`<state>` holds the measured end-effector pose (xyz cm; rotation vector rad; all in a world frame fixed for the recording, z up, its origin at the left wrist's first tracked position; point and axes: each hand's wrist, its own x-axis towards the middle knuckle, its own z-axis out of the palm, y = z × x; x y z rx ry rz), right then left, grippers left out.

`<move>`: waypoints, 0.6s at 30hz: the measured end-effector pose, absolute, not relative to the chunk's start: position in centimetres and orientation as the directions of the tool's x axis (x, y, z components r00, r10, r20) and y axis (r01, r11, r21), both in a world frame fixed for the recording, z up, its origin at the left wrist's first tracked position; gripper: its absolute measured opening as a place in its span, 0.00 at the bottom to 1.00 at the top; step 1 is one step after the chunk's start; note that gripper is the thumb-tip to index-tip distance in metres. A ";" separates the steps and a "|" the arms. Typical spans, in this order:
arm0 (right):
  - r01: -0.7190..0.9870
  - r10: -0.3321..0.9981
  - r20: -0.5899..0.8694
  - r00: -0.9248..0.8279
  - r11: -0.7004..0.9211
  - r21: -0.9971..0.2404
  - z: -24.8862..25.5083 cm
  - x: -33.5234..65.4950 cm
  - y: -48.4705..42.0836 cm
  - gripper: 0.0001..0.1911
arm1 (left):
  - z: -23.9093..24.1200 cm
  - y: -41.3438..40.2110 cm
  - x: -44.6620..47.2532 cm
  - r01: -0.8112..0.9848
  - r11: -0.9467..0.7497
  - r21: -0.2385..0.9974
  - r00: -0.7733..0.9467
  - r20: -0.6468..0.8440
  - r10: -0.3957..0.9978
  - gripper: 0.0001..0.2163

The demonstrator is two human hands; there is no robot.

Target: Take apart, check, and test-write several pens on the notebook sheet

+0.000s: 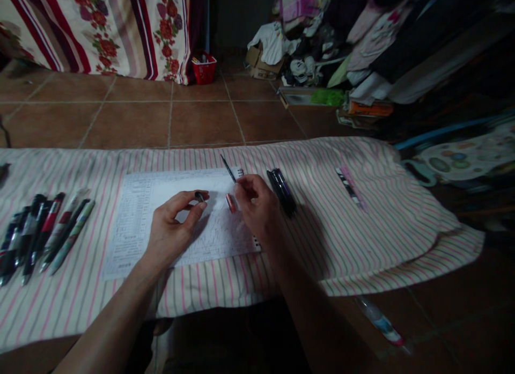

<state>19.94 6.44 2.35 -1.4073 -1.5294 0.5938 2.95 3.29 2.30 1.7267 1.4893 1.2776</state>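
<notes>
My left hand [174,226] rests on a printed sheet of paper [140,213] and pinches a small dark pen cap [199,196] between thumb and forefinger. My right hand [257,205] is closed round a thin dark pen [227,168] whose tip points up and away. A short orange-red piece [230,203] lies on the paper just left of that hand. A pair of dark pens [282,190] lies on the striped cloth [362,240] right beside my right hand.
Several pens [44,232] lie in a row at the cloth's left end. A pink-and-black pen [351,188] lies to the right, another pen [380,320] on the tiled floor. A red basket [204,68], floral bedding [100,30] and piled clothes [341,36] are behind.
</notes>
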 end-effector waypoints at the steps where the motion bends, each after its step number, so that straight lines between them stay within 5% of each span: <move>1: 0.462 0.947 0.305 0.101 0.227 -0.857 2.5 20.1 6.5 0.04 | 2.3 3.3 3.0 0.459 -0.260 0.850 -0.045 0.314 0.948 0.07; 11: 0.194 0.986 0.158 0.057 0.144 -0.970 3.4 20.9 6.8 0.09 | 2.2 3.4 3.7 0.474 -0.268 0.839 -0.029 0.319 0.947 0.07; 18: 0.136 0.948 0.317 0.038 0.309 -0.941 3.5 21.1 6.5 0.12 | 2.2 3.4 3.7 0.531 -0.327 0.782 -0.011 0.392 0.920 0.07</move>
